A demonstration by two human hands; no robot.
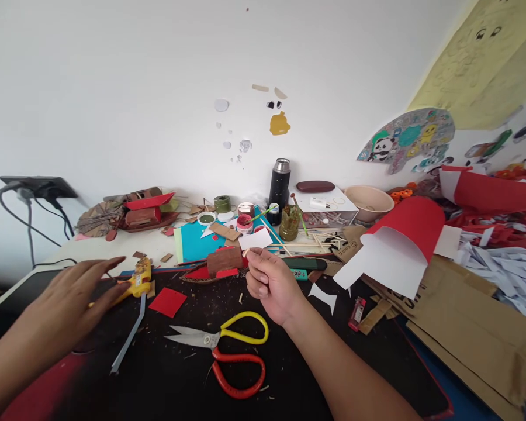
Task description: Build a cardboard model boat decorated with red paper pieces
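Observation:
My right hand (269, 280) is closed in a pinch on a small pale piece (245, 252), perhaps a bit of wooden stick. Just left of that hand lies a brown cardboard roll (223, 261) on a red, boat-like base. My left hand (74, 292) is open, fingers apart, beside a yellow hot glue gun (140, 280) with a grey glue stick or stand leg (129, 342) below it. Whether the fingers touch the gun I cannot tell. A red paper square (168, 302) and scissors (210, 340) with yellow and red handles lie between my hands on the black mat (158, 392).
Paint jars (244, 223), a jar of murky water (289, 223) and a black thermos (280, 184) stand at the back. On the right are red and white paper (403, 251), cardboard (477, 316) and a lighter (356, 314). Plugged cables (30, 216) hang at left.

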